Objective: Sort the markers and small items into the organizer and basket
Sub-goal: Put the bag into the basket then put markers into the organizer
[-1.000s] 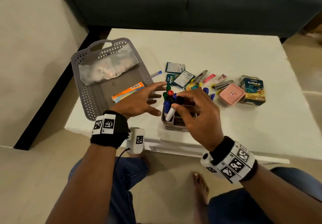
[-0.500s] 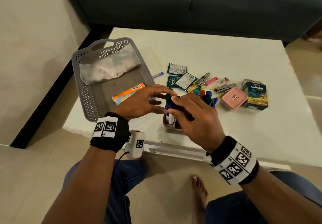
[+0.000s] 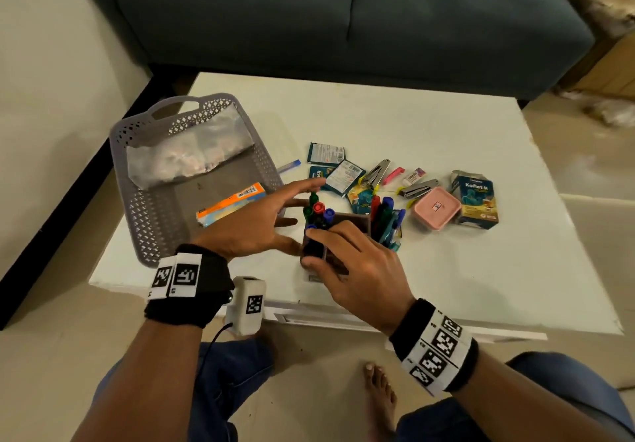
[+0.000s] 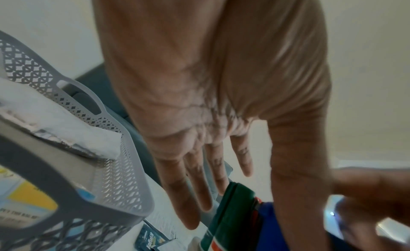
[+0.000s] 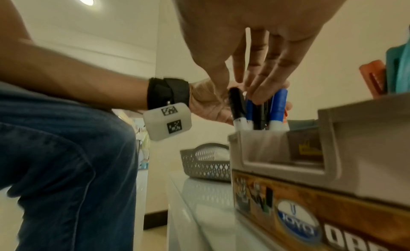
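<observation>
Centrally, head view: organizer [image 3: 354,221] stands at the near edge of the white bench [image 3: 429,269], w/ capped markers [image 3: 318,209] upright in its left compartment (green, red, blue, black caps). Left hand [image 3: 254,225] lies spread, fingers straight, holding nothing, just left of the markers; whether it touches them cannot be told. Right hand [image 3: 357,266] rests over the organizer's near side, fingers loosely extended; fingertips [image 5: 259,98] meet the marker tops in the right wrist view, w/ no grip seen around any one. Second bunch of pens [image 3: 386,221] leans at the organizer's right side.

Left of frame: grey basket [image 3: 151,221] on the bench, holding a clear plastic bag [image 3: 185,156] at its far end and an orange box [image 3: 230,204] nearer the hand.

Right of centre, loose on the bench: sachets [image 3: 331,163], two staplers [image 3: 376,173], a pink lidded box [image 3: 436,209] and a Koflet-H carton [image 3: 476,201]; the pink box touches the carton. Left wrist view is blurred; it shows the open palm beside a green marker [image 4: 230,211].
</observation>
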